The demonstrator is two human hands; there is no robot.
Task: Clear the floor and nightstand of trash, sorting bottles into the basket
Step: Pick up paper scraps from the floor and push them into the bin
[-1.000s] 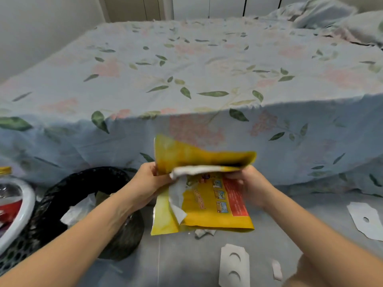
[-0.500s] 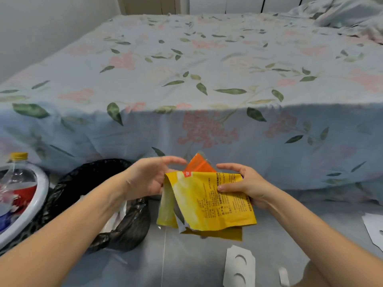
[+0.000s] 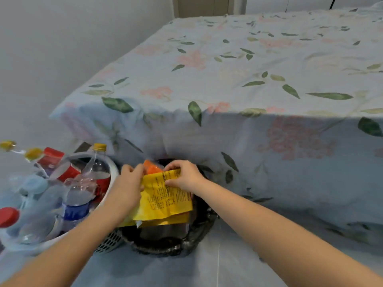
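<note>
Both hands hold a folded yellow snack wrapper with an orange corner, over the black-lined trash bin on the floor. My left hand grips the wrapper's left edge. My right hand pinches its top edge. To the left stands a white basket with several plastic bottles in it, some with red labels and yellow caps. The bin's inside is mostly hidden by the wrapper.
A bed with a pale floral sheet fills the view behind the bin, its sheet hanging to the grey floor. A plain wall rises at the left.
The view has swung left, bringing the basket of bottles into sight. Both hands have carried the wrapper left, over the trash bin. The cardboard scraps on the floor have left the view.
</note>
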